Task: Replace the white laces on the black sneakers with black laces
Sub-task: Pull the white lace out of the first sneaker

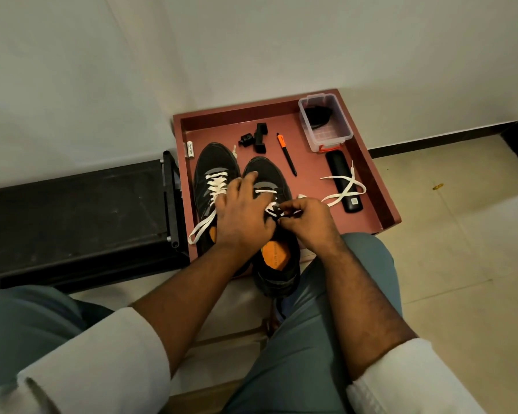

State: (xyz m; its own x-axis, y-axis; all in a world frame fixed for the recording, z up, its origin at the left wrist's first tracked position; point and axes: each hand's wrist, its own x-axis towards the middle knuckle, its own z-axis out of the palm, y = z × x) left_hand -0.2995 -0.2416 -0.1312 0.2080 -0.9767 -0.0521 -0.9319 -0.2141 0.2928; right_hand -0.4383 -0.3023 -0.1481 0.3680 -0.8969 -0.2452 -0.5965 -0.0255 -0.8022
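Two black sneakers stand side by side on a reddish-brown tray point(284, 116). The left sneaker point(214, 161) is fully laced with a white lace point(214, 182). My left hand point(243, 213) lies flat on the right sneaker point(269, 174), fingers spread over its tongue and toe. My right hand point(307, 218) pinches the right sneaker's white lace point(346, 189) at the eyelets; the lace's loose end trails right across the tray. Orange insoles show at both heels. A clear plastic box point(338, 135) at the tray's back right holds something dark, maybe the black laces.
On the tray lie a pen with an orange cap point(287, 155), a black cylindrical case point(343, 180), a small black clamp-like part point(256, 137) and a white battery point(190, 149). A black bench point(72, 210) adjoins the tray on the left. My knees frame the tray's near edge.
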